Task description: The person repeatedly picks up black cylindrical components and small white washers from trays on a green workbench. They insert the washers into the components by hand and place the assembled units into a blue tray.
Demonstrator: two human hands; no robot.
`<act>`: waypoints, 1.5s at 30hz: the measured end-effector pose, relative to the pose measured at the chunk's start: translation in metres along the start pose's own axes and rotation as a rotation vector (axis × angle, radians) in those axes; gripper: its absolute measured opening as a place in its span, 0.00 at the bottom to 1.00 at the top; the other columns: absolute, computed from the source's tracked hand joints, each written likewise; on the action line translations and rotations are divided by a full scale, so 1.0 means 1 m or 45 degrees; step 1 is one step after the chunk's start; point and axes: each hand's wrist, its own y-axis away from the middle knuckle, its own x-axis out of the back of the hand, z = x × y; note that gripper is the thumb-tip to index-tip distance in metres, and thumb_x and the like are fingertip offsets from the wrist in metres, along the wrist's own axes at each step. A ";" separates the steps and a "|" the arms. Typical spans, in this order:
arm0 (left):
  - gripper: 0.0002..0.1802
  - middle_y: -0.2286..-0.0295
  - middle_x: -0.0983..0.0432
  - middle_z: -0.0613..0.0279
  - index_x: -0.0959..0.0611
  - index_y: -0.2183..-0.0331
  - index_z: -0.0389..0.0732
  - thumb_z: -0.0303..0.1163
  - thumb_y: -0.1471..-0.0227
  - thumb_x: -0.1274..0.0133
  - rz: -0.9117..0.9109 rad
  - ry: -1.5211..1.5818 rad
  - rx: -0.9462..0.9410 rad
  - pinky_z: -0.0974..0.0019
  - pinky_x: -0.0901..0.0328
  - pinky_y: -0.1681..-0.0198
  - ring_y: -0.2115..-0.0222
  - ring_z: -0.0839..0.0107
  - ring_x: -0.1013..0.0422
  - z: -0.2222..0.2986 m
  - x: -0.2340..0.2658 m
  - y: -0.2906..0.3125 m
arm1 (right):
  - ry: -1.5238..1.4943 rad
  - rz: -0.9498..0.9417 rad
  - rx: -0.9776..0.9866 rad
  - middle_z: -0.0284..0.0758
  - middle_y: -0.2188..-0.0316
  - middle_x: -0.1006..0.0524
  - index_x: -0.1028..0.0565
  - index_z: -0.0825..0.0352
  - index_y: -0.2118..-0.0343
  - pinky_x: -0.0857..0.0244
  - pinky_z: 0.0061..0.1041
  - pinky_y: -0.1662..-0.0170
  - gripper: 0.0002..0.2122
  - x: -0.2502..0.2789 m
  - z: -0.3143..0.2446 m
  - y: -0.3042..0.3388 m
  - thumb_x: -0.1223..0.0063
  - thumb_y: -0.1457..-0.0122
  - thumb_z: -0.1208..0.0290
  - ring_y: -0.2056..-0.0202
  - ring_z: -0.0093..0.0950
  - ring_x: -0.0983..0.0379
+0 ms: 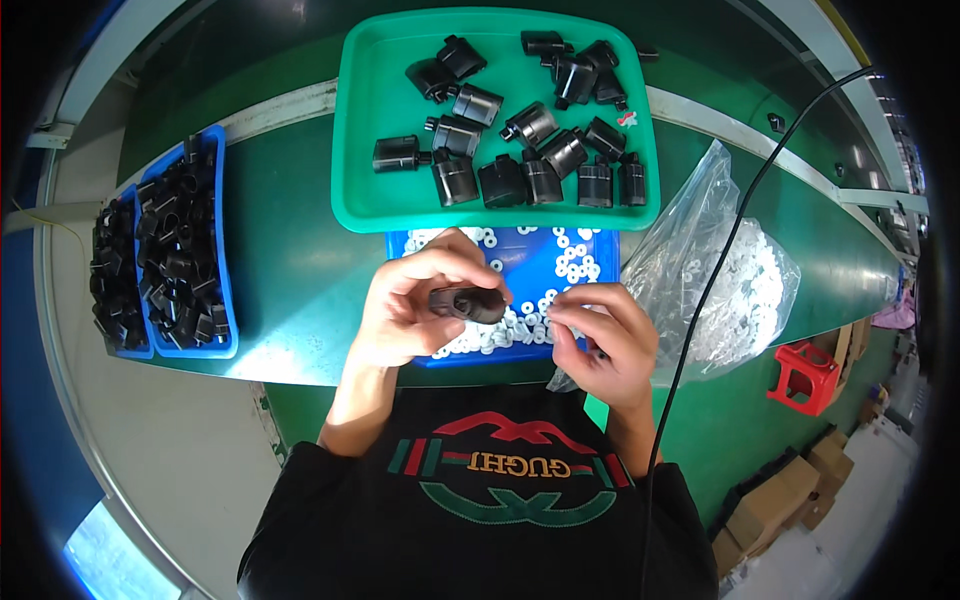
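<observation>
My left hand [395,305] is closed around a hollow black plastic housing [467,304], its open end showing between thumb and fingers. Just to the right, my right hand [612,340] has thumb and fingertips drawn together in a pinch; whatever is between them is too small to make out. Beneath both hands lies a blue tray [518,264] with many small white rings [577,266], heaped thickest along its near side. Beyond it a green tray [372,100] bears several black plastic housings [475,104], each with a narrow neck.
Two blue bins [229,290] full of black parts stand at the left of the green table [285,250]. A clear plastic bag [740,300] of white rings lies at right, crossed by a black cable [715,270]. A red stool [806,378] and cardboard boxes [772,500] stand on the floor.
</observation>
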 end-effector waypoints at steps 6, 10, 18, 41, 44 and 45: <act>0.22 0.62 0.26 0.50 0.20 0.60 0.34 0.16 0.63 0.39 -0.002 -0.416 -0.143 0.51 0.32 0.50 0.55 0.53 0.28 -0.006 -0.014 -0.003 | -0.216 0.010 0.064 0.34 0.64 0.20 0.20 0.62 0.67 0.34 0.20 0.77 0.15 0.011 -0.028 -0.014 0.34 0.60 0.83 0.75 0.23 0.25; 0.24 0.61 0.27 0.49 0.21 0.59 0.32 0.19 0.63 0.37 -0.029 -0.646 -0.073 0.49 0.32 0.49 0.54 0.51 0.28 0.006 -0.016 0.000 | -0.213 -0.018 0.163 0.36 0.62 0.20 0.20 0.63 0.67 0.29 0.19 0.74 0.14 0.006 -0.030 -0.026 0.33 0.60 0.81 0.71 0.26 0.21; 0.29 0.60 0.22 0.55 0.23 0.54 0.33 0.19 0.64 0.37 0.051 -0.726 -0.189 0.62 0.32 0.53 0.59 0.63 0.25 0.009 -0.024 0.004 | -0.153 -0.075 0.170 0.47 0.58 0.28 0.24 0.68 0.63 0.36 0.18 0.74 0.14 0.000 -0.022 -0.018 0.32 0.53 0.75 0.70 0.24 0.28; 0.09 0.69 0.24 0.54 0.20 0.72 0.36 0.14 0.59 0.43 0.182 -0.715 -0.265 0.65 0.33 0.62 0.67 0.68 0.28 0.023 -0.001 0.008 | -0.231 -0.098 -0.013 0.36 0.65 0.23 0.23 0.67 0.60 0.27 0.24 0.72 0.22 -0.008 -0.023 -0.008 0.28 0.61 0.75 0.71 0.29 0.23; 0.13 0.68 0.24 0.55 0.20 0.70 0.37 0.14 0.62 0.44 0.177 -0.681 -0.182 0.65 0.33 0.61 0.66 0.67 0.28 0.018 -0.003 0.010 | -0.221 -0.073 0.016 0.37 0.65 0.23 0.23 0.68 0.60 0.28 0.23 0.72 0.21 -0.009 -0.021 -0.008 0.28 0.61 0.74 0.70 0.29 0.24; 0.14 0.68 0.24 0.56 0.20 0.69 0.37 0.14 0.64 0.44 0.133 -0.699 -0.143 0.65 0.33 0.61 0.65 0.66 0.28 0.019 -0.003 0.010 | -0.224 -0.097 -0.003 0.39 0.65 0.23 0.23 0.69 0.61 0.30 0.22 0.72 0.21 -0.008 -0.021 -0.007 0.28 0.60 0.73 0.68 0.29 0.24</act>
